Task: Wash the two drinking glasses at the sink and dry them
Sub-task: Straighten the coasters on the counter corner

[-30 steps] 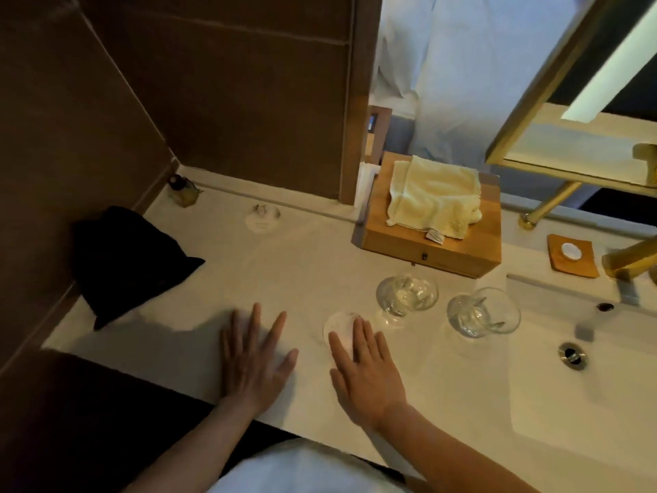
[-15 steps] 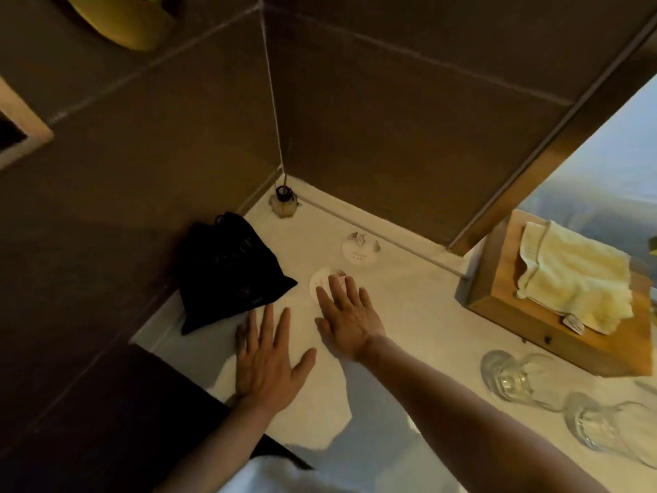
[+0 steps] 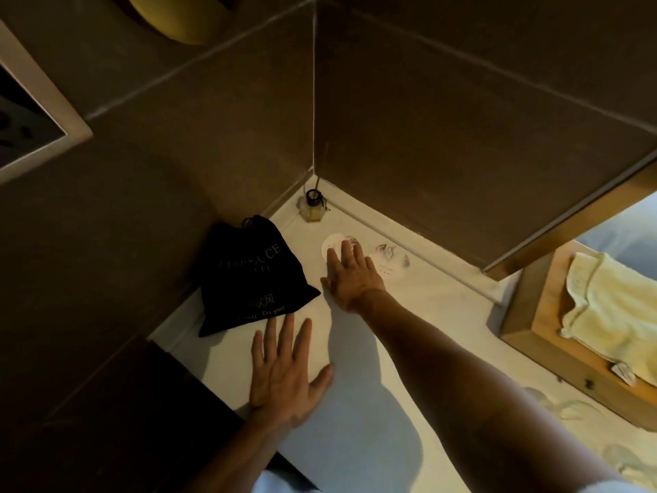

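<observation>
Two clear drinking glasses show only faintly at the lower right, one (image 3: 565, 405) just in front of the wooden box and the other (image 3: 634, 460) near the frame edge. My left hand (image 3: 284, 375) lies flat on the white counter, fingers spread, holding nothing. My right hand (image 3: 350, 275) reaches far into the back corner, its fingertips pressed flat on a round white coaster (image 3: 331, 246). A second round coaster (image 3: 390, 260) lies right beside it. Both hands are well to the left of the glasses.
A black drawstring hair-dryer bag (image 3: 249, 279) leans against the left wall. A small glass bottle (image 3: 313, 207) stands in the corner. A wooden box (image 3: 533, 325) at the right carries a folded pale yellow towel (image 3: 611, 307). The sink is out of view.
My right hand has slid the round coaster from beside the glasses across the counter to the back corner, next to the other coaster. My view has turned left; my left hand stays flat.
</observation>
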